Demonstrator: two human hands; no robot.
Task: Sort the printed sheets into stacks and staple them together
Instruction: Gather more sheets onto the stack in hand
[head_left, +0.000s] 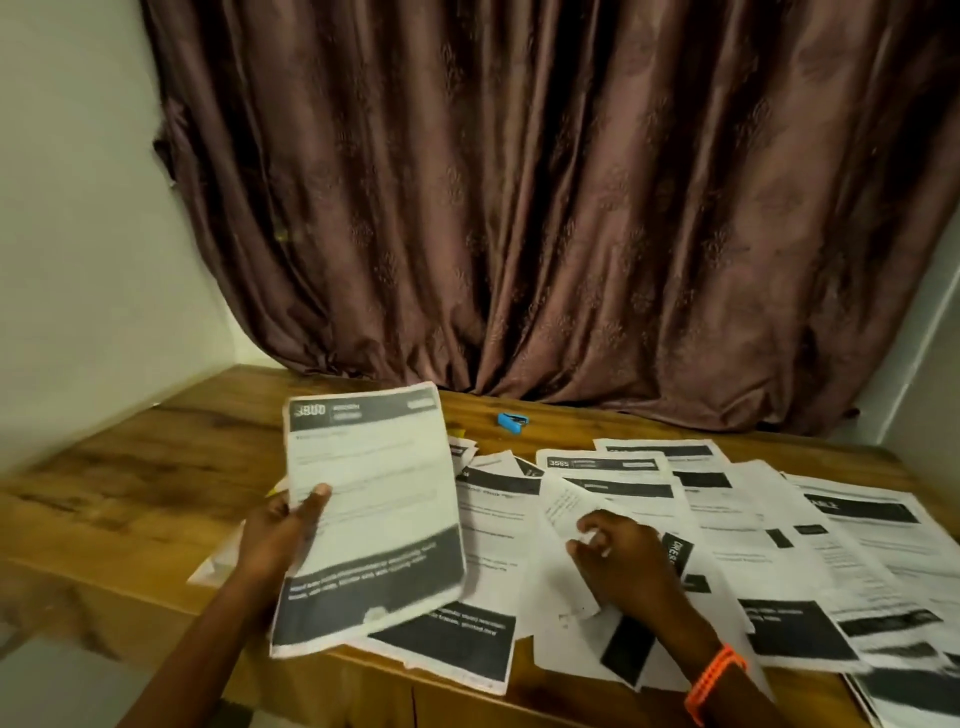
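Both hands are at work over the papers in the lower half of the frame. Left hand (283, 525), lower centre-left, grips a held stack (371, 514) of printed sheets by its left edge, thumb lying across the front page and fingers behind; the stack is lifted off the tabletop (156, 467) and tilted toward the camera, its top page showing a dark header band and a dark footer band. Right hand (621, 556), lower centre-right, has its fingers curled and pinches the lifted corner of a loose sheet (566, 519) that curls up from the spread. An orange wristband (714, 680) circles that wrist. Scattered printed sheets (779, 530) overlap one another across the right half of the wooden tabletop, reaching the lower right edge of the frame. A small blue stapler (512, 422) lies apart from the papers near the back of the tabletop, just in front of the brown curtain (545, 208) that fills the upper frame.
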